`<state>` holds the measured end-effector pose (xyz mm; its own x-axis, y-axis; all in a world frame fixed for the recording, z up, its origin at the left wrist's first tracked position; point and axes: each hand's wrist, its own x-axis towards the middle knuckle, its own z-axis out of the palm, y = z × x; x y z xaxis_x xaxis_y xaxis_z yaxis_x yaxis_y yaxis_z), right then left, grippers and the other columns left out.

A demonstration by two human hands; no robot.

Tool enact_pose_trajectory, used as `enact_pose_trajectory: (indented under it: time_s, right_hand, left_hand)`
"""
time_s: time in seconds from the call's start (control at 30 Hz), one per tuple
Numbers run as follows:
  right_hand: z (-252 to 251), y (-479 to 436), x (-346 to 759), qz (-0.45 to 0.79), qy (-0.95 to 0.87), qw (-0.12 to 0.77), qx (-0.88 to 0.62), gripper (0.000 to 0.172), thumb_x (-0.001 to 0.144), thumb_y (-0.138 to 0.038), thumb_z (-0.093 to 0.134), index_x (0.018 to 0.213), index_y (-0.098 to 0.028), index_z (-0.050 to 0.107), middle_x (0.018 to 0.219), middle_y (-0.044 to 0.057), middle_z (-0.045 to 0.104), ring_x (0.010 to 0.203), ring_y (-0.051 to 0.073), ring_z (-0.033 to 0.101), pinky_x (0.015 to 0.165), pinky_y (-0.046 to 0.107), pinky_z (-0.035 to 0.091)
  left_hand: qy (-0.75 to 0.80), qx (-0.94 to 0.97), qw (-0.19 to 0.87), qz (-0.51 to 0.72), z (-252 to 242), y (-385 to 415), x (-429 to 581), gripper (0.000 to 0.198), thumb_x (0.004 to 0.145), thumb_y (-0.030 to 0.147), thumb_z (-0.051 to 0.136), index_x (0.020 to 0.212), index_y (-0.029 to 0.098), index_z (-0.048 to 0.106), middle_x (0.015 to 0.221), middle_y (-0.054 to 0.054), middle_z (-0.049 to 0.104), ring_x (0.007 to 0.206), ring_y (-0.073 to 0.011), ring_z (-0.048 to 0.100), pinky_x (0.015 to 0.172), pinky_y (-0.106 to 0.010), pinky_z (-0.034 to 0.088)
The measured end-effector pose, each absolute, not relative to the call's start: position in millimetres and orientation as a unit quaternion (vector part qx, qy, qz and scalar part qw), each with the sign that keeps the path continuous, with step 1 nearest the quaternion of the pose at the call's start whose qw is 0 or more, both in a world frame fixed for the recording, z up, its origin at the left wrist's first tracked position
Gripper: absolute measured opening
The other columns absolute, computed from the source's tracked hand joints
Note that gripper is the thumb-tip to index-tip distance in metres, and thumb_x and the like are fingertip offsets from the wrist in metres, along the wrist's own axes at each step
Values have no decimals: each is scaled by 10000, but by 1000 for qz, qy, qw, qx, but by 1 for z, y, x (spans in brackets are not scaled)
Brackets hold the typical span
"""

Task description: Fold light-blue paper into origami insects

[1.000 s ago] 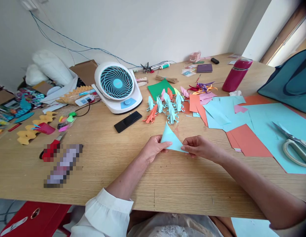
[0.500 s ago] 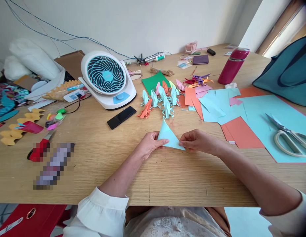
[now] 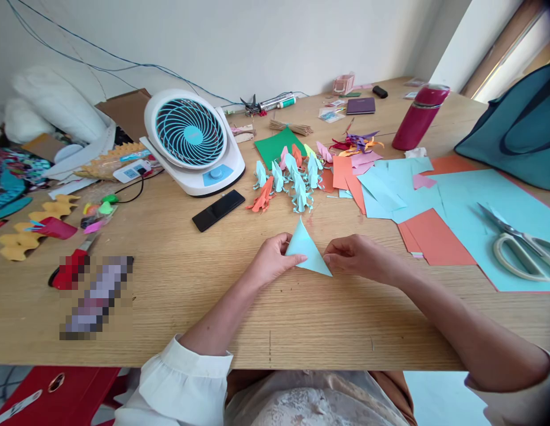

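Blue paper triangle (image 3: 305, 251): being held at or just above the worktop (image 3: 239, 319), nearer the near edge than the far one; not being possible to tell whether touching the wood. Being pinched from the left by the left grip (image 3: 272, 260), closed down to the paper's thickness, with thumb on top and fingers behind; probably being steadied this way to leave the right slope reachable. Being met, or nearly met, along that slope by the curled fingertips of the right grip (image 3: 359, 258), almost closed; not being possible to tell whether pinching or merely touching.

Pointing with one sharp tip toward the far edge, with another toward the near right corner. Running lengthwise on a slant between these two tips. Hiding the third corner under the left grip.

Sitting just beyond the far tip: paper figures (image 3: 300, 189), seemingly being grouped there to free the near edge. Lying toward the right edge: blue sheets (image 3: 470, 195) and scissors (image 3: 505, 225), perhaps being parked there for the right side's reach.
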<state>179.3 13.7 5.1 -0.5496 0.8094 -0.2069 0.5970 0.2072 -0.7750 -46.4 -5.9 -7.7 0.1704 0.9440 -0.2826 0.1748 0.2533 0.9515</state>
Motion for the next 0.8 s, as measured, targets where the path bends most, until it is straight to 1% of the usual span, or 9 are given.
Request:
enact_pose_trajectory:
  time_s: [0.07,0.1,0.17,0.23,0.3,0.37,0.53,0.7,0.8]
  right_hand:
    - [6,0,182,331,-793,192,-474,189,901,-312,538,810,-190,650,691,-6,609,585,118,497,541,253,366]
    - [6,-7,184,298,-802,228,-464,163,916,-278,526,861,-192,654,760,9,634,622,123,525,574,256,394]
    - [1,-21,187,273,-826,275,-411,174,953,-220,477,959,-194,650,897,42,654,728,137,581,656,265,450]
    - [-5,-32,191,256,-858,288,-339,216,972,-167,436,1043,-187,640,994,75,652,861,162,610,750,287,486]
    - [-12,-39,193,223,-892,281,-276,262,971,-120,422,1129,-171,625,1084,108,650,986,193,603,840,327,496]
    - [-17,-41,194,182,-917,263,-238,306,965,-91,420,1198,-152,609,1152,129,650,1054,218,587,888,368,496]
    - [-22,-42,196,109,-946,218,-214,319,967,-99,426,1223,-111,615,1183,153,657,1036,242,590,877,420,499]
    - [-23,-44,199,95,-955,183,-214,330,977,-116,413,1227,-103,627,1269,160,625,1034,243,581,910,435,473]
    - [-23,-44,200,95,-958,170,-210,328,984,-128,408,1227,-104,626,1300,148,610,1044,244,571,951,445,451]
  left_hand:
    - [551,540,546,325,-9,-8,-45,321,653,190,770,921,159,596,832,-25,700,719,-149,647,631,-237,469]
    - [552,557,533,319,-9,-10,-43,333,664,181,757,953,163,594,840,-26,704,731,-154,655,644,-240,474]
    - [557,592,500,299,-8,-13,-41,335,687,179,736,989,170,591,831,-18,705,729,-158,656,642,-242,472]
    - [572,624,457,274,-6,-16,-38,325,697,183,728,990,178,589,804,-5,696,705,-157,645,622,-240,460]
    - [587,648,412,257,-4,-19,-36,326,701,176,721,998,188,587,805,2,693,709,-160,642,627,-244,457]
    - [594,668,373,248,-4,-21,-33,346,707,162,709,1027,200,581,847,-1,700,752,-170,654,667,-257,469]
    - [617,703,280,217,-6,-22,-29,388,716,145,698,1076,205,566,965,-35,701,886,-222,663,778,-323,492]
    - [615,732,229,180,-8,-23,-28,384,764,179,694,1117,195,546,982,-48,671,907,-242,642,824,-377,505]
    - [598,758,147,214,-10,-26,-29,564,734,210,757,1234,187,497,1151,-95,595,1082,-270,573,940,-419,475]
